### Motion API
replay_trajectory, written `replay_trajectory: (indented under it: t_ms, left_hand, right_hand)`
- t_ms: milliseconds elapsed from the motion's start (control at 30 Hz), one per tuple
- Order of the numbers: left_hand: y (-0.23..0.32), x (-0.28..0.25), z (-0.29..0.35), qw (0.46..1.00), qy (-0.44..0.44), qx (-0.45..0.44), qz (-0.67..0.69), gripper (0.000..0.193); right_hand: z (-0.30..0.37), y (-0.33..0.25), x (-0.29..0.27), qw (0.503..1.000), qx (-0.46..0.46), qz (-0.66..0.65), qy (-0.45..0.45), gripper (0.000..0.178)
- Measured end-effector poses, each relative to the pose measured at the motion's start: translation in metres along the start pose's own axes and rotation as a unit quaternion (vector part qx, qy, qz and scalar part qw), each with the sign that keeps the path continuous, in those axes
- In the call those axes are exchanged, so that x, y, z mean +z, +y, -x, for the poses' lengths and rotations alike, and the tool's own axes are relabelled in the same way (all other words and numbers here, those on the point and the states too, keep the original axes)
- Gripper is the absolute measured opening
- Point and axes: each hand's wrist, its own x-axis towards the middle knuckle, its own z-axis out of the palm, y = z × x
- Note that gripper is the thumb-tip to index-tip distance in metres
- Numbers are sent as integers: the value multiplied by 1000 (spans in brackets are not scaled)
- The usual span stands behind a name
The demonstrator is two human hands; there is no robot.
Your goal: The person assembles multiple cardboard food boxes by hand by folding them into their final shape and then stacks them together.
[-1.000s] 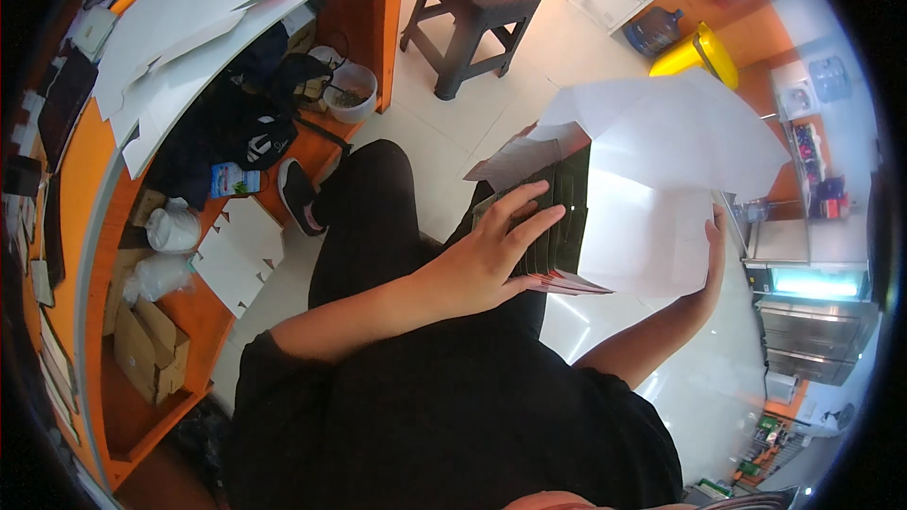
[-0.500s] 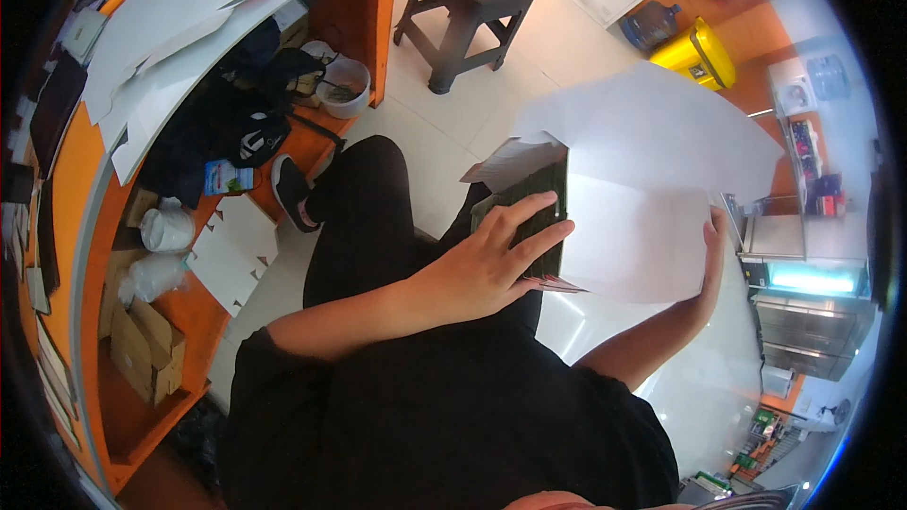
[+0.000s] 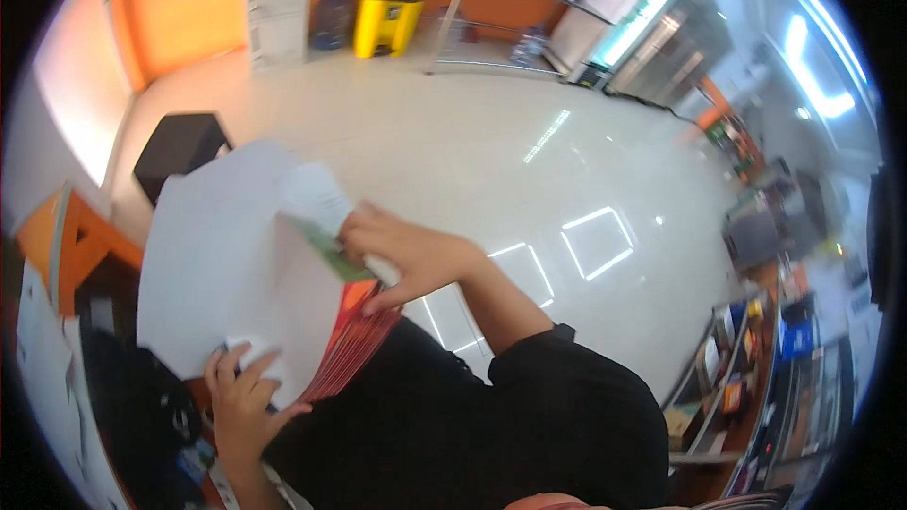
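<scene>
White card, thin and smooth, makes up the broad inner face of the card stack (image 3: 213, 255) in the head view. The stack sits over the person's lap, left of the middle, tilted, with large angled flaps fanning out toward the upper left. Its inside is plain and slightly shaded along the folds. Along the right side runs a green printed panel, and below it many thin red edges lie close together, layer on layer, slanting down toward the lower left. An orange-red patch shows where green meets red.

At the right side, the right hand (image 3: 402, 250) grips the stack, fingers bent over by the green part and thumb against the red layers; a pale strip shows between thumb and fingers. Blur softens the fingertips. The left hand (image 3: 244, 401) is at the stack's lower end, fingers spread against the white card and thumb beside the lowest red edges; whether it grips or only steadies, I cannot tell.

Beyond the flaps stands a dark stool (image 3: 179, 151), partly covered by them. Farther off, a yellow bin (image 3: 388, 14) stands beside a blue water bottle (image 3: 331, 21) on the shiny pale floor (image 3: 510, 170).
</scene>
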Motion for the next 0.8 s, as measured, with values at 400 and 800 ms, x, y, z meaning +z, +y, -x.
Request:
replay_trajectory:
  t_ms: [400, 800]
  left_hand:
    - [-5, -2, -22, 986, -127, 106, 14, 40]
    - [3, -10, -12, 989, -142, 51, 1, 26]
  right_hand:
    - [36, 21, 20, 988, -53, -103, 101, 27]
    - [36, -13, 11, 997, 30, 74, 22, 16]
